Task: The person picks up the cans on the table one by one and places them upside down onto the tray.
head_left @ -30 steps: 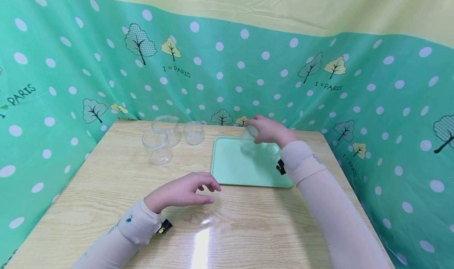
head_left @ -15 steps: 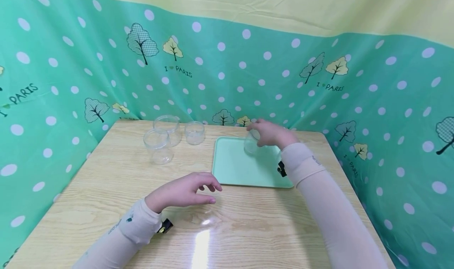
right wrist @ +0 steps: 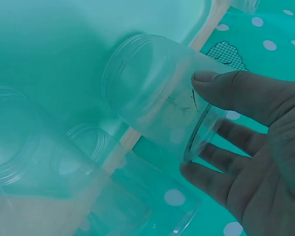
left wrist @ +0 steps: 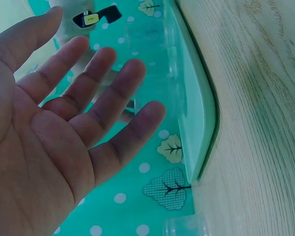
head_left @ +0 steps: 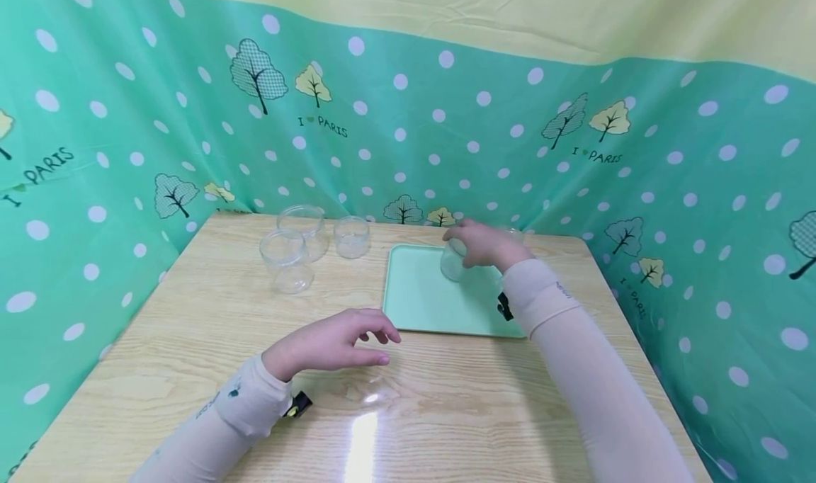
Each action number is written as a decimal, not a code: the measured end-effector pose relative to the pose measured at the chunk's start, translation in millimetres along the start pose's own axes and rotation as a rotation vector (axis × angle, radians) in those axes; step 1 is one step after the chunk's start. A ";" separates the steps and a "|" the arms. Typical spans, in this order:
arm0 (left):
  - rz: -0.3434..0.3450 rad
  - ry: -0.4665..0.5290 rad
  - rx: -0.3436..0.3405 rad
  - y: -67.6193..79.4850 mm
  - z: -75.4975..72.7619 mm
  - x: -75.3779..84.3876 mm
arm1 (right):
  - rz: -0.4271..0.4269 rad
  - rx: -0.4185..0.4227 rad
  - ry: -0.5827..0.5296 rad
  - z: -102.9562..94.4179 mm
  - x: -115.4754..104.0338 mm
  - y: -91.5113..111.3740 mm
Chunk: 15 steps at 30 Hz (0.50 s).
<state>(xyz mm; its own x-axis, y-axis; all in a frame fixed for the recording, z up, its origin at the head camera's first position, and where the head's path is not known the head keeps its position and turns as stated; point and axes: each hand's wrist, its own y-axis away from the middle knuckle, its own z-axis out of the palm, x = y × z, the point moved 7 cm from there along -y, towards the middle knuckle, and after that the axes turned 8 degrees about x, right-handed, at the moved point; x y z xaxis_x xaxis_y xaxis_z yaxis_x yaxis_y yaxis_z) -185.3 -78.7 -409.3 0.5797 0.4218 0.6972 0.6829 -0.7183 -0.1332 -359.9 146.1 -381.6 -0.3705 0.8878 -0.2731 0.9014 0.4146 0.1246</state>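
My right hand (head_left: pixel 486 245) holds a clear jar (head_left: pixel 452 263) over the back part of the light green tray (head_left: pixel 423 299). In the right wrist view, the thumb lies along the jar's wall (right wrist: pixel 147 93) and the fingertips reach around its base edge. The jar's threaded mouth points down at the tray. Beside it, the right wrist view shows two more clear jars, one nearer jar (right wrist: pixel 88 182) and one jar partly behind it (right wrist: pixel 162 187). My left hand (head_left: pixel 334 343), its fingers relaxed and apart, hovers empty left of the tray's front corner.
Three clear jars stand at the back left of the wooden table (head_left: pixel 191 327): a front jar (head_left: pixel 285 262), a taller one behind (head_left: pixel 312 239) and a shorter one (head_left: pixel 352 238) nearer the tray. A polka-dot curtain (head_left: pixel 408 129) hangs along the back and sides.
My right hand has shifted slightly forward toward me and right, with the jar lowered onto or close over the tray. My left hand has stayed in place.
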 end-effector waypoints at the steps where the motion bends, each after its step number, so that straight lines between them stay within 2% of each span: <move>1: 0.000 0.000 -0.002 0.0 0.2 -0.1 | 0.001 -0.002 0.005 0.6 0.1 -0.1; 15: -0.009 0.008 -0.029 0.1 2.9 -1.6 | 0.046 -0.009 0.019 3.5 3.6 -3.1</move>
<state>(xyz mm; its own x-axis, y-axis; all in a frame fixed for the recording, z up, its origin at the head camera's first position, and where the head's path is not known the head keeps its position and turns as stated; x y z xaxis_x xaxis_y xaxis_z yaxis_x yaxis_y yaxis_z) -184.9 -77.8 -412.4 0.5704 0.4239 0.7035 0.6744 -0.7307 -0.1065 -363.3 147.3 -386.3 -0.3333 0.9093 -0.2493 0.9155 0.3753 0.1449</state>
